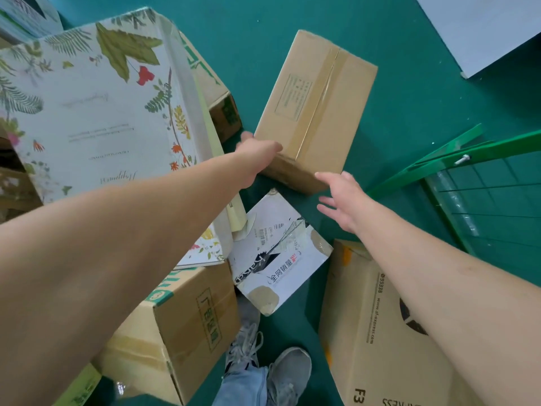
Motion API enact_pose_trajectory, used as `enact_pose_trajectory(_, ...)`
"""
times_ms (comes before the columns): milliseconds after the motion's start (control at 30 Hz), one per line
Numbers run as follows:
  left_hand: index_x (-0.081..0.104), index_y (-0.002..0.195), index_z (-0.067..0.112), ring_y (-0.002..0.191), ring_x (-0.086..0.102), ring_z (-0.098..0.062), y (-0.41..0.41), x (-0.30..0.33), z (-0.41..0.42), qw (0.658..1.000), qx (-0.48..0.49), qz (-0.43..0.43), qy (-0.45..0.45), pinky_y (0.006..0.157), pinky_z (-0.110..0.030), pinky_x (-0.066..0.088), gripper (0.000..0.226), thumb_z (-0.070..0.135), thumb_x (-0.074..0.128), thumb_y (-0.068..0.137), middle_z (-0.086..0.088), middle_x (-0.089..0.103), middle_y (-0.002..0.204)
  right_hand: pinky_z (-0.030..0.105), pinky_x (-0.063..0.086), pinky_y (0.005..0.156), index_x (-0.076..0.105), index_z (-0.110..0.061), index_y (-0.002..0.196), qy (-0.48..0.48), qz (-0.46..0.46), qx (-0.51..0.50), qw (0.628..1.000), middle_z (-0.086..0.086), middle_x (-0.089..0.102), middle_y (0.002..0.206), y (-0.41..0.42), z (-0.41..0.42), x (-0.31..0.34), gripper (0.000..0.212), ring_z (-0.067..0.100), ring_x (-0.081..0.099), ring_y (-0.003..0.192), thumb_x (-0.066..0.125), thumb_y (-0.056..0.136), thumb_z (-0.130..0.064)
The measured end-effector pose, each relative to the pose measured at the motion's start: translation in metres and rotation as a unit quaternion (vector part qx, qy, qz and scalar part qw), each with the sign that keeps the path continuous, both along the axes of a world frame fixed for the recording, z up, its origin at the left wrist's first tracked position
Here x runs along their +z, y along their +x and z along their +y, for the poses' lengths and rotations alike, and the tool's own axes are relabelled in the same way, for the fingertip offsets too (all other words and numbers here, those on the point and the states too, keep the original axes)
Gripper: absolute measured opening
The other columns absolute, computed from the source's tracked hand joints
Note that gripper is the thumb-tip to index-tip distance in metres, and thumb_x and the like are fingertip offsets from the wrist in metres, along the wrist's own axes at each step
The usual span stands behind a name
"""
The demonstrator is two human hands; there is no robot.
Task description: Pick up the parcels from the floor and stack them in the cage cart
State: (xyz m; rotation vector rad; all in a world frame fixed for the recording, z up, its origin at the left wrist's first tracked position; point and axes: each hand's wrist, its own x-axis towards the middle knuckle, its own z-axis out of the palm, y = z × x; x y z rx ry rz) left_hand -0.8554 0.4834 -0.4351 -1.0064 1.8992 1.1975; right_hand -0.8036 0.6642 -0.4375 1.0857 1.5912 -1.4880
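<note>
- Parcels are lying scattered over the green floor (395, 83), and you are reaching for the plain taped brown box (316, 106) lying flat beside the cage cart (456, 159).
- Your left hand (257, 159) is touching its near left corner (fingers mostly hidden, so I cannot tell their set); your right hand (342, 200) is hovering just short, fingers spread apart.
- Stiff cardboard and slick tape are suggesting a grip on opposite side walls, low under the edges; weight is looking moderate.
</note>
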Motion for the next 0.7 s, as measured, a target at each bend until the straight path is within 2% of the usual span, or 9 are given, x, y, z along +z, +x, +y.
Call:
enact_pose_trajectory(133,0.030,0.141,0.033,0.097,0.053,-0.014,-0.004,0.044,0.006,0.998,-0.003,0.050,0.029,0.075,-0.034,0.044,0.054,0.042,0.062,0.099,0.003,0.055,0.116,0.044,0.051,0.107,0.014,-0.038,0.162,-0.002,0.052,-0.048,0.998,-0.002,0.037,0.162,-0.006,0.012,0.045,0.082,0.031,0.054,0.131,0.067,0.100,-0.036)
enact_pose_trajectory(200,0.031,0.133,0.036,0.102,0.061,-0.020,-0.006,0.084,0.014,0.996,-0.003,0.063,0.055,0.083,-0.041,0.054,0.053,0.049,0.065,0.094,0.000,0.060,0.117,0.038,0.057,0.096,0.019,-0.039,0.161,-0.001,0.077,-0.065,0.995,-0.004,0.043,0.155,-0.008,0.019,0.078,0.077,0.029,0.060,0.124,0.066,0.100,-0.036)
enact_pose_trajectory(267,0.031,0.134,0.038,0.107,0.064,-0.026,-0.006,0.121,0.020,0.994,-0.002,0.074,0.078,0.091,-0.052,0.056,0.061,0.054,0.067,0.088,-0.002,0.060,0.122,0.031,0.059,0.080,0.026,-0.039,0.158,0.007,0.093,-0.075,0.993,-0.007,0.050,0.145,-0.008,0.027,0.114,0.070,0.026,0.066,0.115,0.065,0.100,-0.037)
enact_pose_trajectory(367,0.030,0.135,0.035,0.106,0.065,-0.029,0.006,0.189,0.029,0.992,-0.020,0.085,0.095,0.090,-0.056,0.057,0.062,0.054,0.067,0.089,-0.004,0.059,0.121,0.025,0.058,0.068,0.030,-0.037,0.157,0.022,0.111,-0.072,0.991,-0.007,0.057,0.136,0.005,0.042,0.181,0.068,0.024,0.070,0.109,0.066,0.100,-0.037)
enact_pose_trajectory(467,0.029,0.138,0.031,0.101,0.067,-0.026,0.030,0.256,0.034,0.991,-0.033,0.086,0.102,0.085,-0.052,0.060,0.060,0.050,0.066,0.095,-0.004,0.061,0.117,0.024,0.058,0.067,0.026,-0.038,0.159,0.022,0.111,-0.058,0.992,-0.006,0.058,0.133,0.030,0.053,0.250,0.074,0.022,0.071,0.102,0.068,0.099,-0.037)
enact_pose_trajectory(567,0.029,0.139,0.028,0.098,0.067,-0.024,0.059,0.323,0.034,0.991,-0.041,0.085,0.099,0.074,-0.044,0.060,0.062,0.051,0.067,0.095,-0.003,0.061,0.114,0.026,0.059,0.073,0.016,-0.039,0.162,0.035,0.120,-0.045,0.991,-0.007,0.049,0.136,0.061,0.055,0.320,0.082,0.020,0.070,0.097,0.068,0.099,-0.038)
enact_pose_trajectory(700,0.032,0.143,0.028,0.092,0.065,-0.018,0.108,0.434,0.032,0.990,-0.035,0.096,0.096,0.066,-0.034,0.052,0.062,0.051,0.064,0.095,-0.004,0.063,0.115,0.028,0.062,0.077,0.015,-0.041,0.163,0.047,0.140,-0.029,0.989,-0.006,0.044,0.139,0.115,0.059,0.430,0.083,0.018,0.072,0.096,0.068,0.098,-0.041)
